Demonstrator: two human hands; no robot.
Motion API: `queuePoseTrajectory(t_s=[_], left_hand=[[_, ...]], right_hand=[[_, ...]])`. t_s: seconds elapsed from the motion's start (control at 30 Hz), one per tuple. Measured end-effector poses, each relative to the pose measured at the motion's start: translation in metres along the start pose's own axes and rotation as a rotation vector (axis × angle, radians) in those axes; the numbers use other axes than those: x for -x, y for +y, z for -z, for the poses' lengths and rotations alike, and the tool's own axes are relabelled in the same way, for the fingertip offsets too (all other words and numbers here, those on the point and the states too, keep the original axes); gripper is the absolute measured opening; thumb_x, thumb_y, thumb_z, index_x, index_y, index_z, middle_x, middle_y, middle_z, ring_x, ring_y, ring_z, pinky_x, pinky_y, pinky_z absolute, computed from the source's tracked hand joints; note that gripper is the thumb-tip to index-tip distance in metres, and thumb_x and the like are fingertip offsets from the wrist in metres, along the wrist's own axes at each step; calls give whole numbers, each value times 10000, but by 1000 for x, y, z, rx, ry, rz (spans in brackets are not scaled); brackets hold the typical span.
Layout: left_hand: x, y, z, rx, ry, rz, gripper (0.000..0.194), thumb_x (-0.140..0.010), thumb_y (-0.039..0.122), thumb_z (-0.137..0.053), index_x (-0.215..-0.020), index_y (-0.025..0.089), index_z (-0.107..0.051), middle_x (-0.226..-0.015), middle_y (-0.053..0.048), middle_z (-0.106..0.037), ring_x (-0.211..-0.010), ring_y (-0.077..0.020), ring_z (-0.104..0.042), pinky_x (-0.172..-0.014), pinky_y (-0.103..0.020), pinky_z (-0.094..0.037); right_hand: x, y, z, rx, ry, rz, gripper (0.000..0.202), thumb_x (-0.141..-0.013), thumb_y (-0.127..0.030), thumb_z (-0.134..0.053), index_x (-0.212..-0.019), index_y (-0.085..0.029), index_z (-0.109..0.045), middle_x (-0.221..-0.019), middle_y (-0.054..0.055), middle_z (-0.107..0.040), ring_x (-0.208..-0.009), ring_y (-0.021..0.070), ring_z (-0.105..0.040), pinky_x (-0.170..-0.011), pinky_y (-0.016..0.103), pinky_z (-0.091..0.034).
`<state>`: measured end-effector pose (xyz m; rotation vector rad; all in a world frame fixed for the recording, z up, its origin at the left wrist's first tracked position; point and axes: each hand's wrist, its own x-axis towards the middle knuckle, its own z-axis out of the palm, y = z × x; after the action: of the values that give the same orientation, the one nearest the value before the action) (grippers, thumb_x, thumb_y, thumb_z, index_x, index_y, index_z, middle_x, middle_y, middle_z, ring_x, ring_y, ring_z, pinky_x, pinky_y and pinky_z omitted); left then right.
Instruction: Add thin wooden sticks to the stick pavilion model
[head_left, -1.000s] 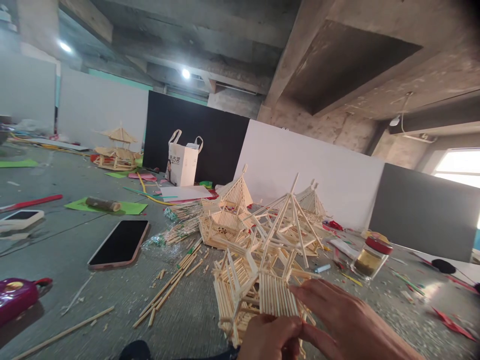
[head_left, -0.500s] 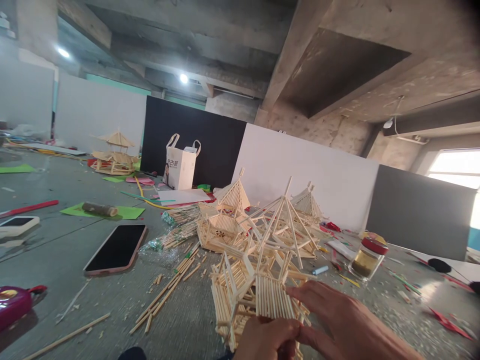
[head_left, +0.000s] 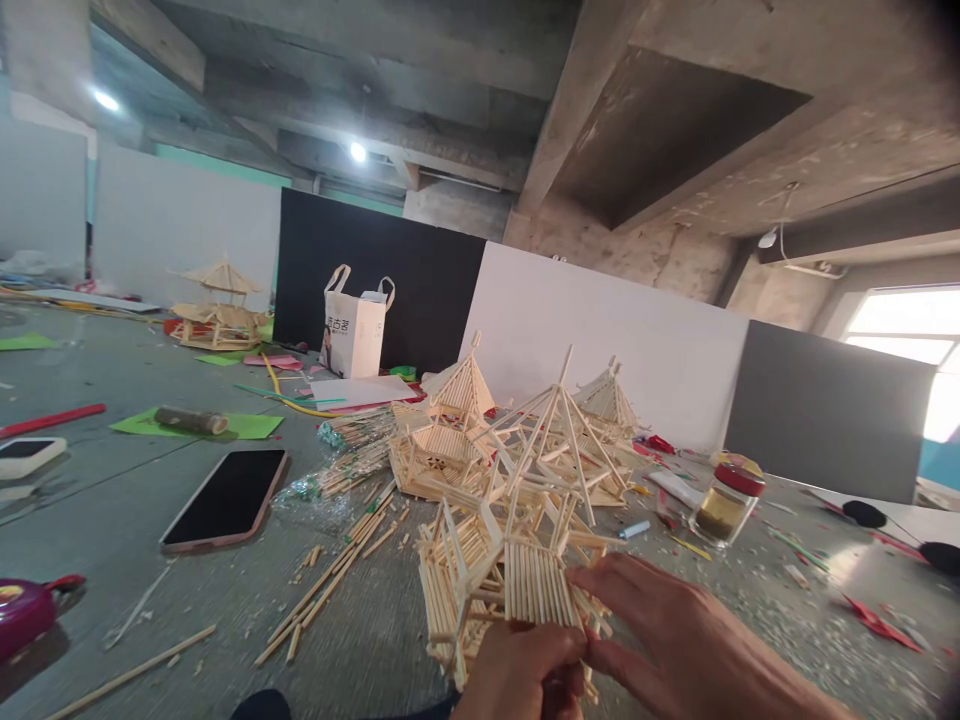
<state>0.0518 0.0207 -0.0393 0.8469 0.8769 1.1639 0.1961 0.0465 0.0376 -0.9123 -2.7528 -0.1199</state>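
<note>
A small stick-built structure [head_left: 457, 545] stands on the grey table near the bottom centre. On its near side is a panel of parallel sticks [head_left: 536, 583]. My left hand [head_left: 521, 670] is closed at the lower edge of this panel, its fingers curled and their tips hidden. From the right, my right hand [head_left: 660, 630] reaches in with the index fingertip at the panel's right edge and the thumb close to my left hand. Just behind stands a frame of sticks rising to a point [head_left: 562, 430], beside a pavilion model with a slatted roof [head_left: 461, 390].
Left lie a phone [head_left: 225, 500], loose sticks [head_left: 330, 580], a purple tape measure [head_left: 22, 615] and a brown tube [head_left: 191, 420] on green paper. A red-lidded jar [head_left: 727, 505] stands at right. Farther back are a paper bag [head_left: 352, 335] and another pavilion model [head_left: 217, 310].
The view has shifted slightly, so everything sits a little farther left. Both hands keep nearly the same place at the stick panel.
</note>
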Motion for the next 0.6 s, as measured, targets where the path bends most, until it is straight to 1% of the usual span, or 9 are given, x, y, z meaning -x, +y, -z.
queuePoseTrajectory(t_s=[0.13, 0.27, 0.43, 0.5, 0.6], left_hand=[[3, 4, 2, -77, -58, -3, 265, -664, 330, -523, -444, 187, -485, -344, 49, -366, -355, -71, -322, -406, -235, -209], [3, 5, 2, -102, -62, -6, 275, -652, 342, -542, -435, 189, -470, -347, 50, -361, -347, -63, -306, -401, -240, -193], [3, 6, 2, -88, -101, -12, 268, -649, 354, -567, -457, 182, -492, -344, 57, -359, -331, -51, -280, -402, -244, -176], [4, 7, 2, -93, -116, -18, 284, -651, 369, -575, -454, 179, -499, -334, 58, -350, -335, -52, -288, -404, -244, -179], [6, 8, 2, -95, -122, -7, 303, -664, 392, -579, -463, 182, -493, -331, 69, -330, -347, -55, -287, -412, -236, -191]], right_hand=[[1, 3, -3, -28, -18, -19, 353, -760, -82, -650, -1099, -164, -594, -1032, 97, -627, -930, 257, -604, -803, 430, -531], [2, 3, -3, -35, 3, -10, 387, -758, -76, -648, -1129, -165, -579, -1047, 95, -623, -935, 257, -601, -799, 427, -533], [2, -1, -1, -46, 24, -16, 378, -695, -13, -662, -1034, -173, -617, -968, 87, -639, -879, 262, -614, -720, 396, -551], [2, -1, -3, -62, 18, -29, 394, -691, 0, -654, -1041, -175, -611, -961, 83, -635, -873, 258, -611, -721, 398, -544], [2, -1, -4, -114, 25, -44, 332, -715, -20, -654, -996, -191, -611, -947, 58, -622, -875, 240, -597, -745, 395, -525]])
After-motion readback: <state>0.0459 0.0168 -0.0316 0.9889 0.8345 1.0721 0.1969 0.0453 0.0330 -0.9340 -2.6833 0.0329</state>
